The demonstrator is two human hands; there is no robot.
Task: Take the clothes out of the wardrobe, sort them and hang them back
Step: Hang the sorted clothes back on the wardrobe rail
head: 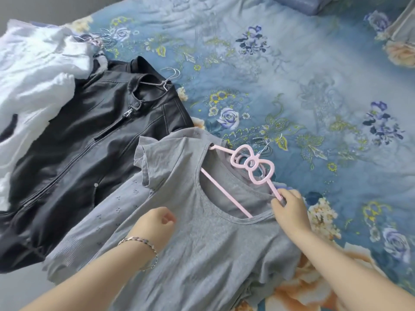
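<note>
A grey short-sleeved T-shirt (202, 243) lies flat on the bed, front up, with a pink bow-shaped hanger (252, 163) inside its neckline. My right hand (289, 209) pinches the hanger's right arm at the shirt's collar. My left hand (157, 225) hovers over the shirt's chest with loosely curled fingers, holding nothing; a bracelet circles that wrist. To the left lies a black zip jacket (89, 153) on a thin metal hanger (167, 80). White clothes (33, 75) are piled at the far left.
The blue floral bedspread (292, 86) covers the bed. Several more wire hanger hooks (101, 39) poke out of the white pile. A blue pillow (298, 3) sits at the top edge. The bed's left edge drops to a grey floor (22, 292).
</note>
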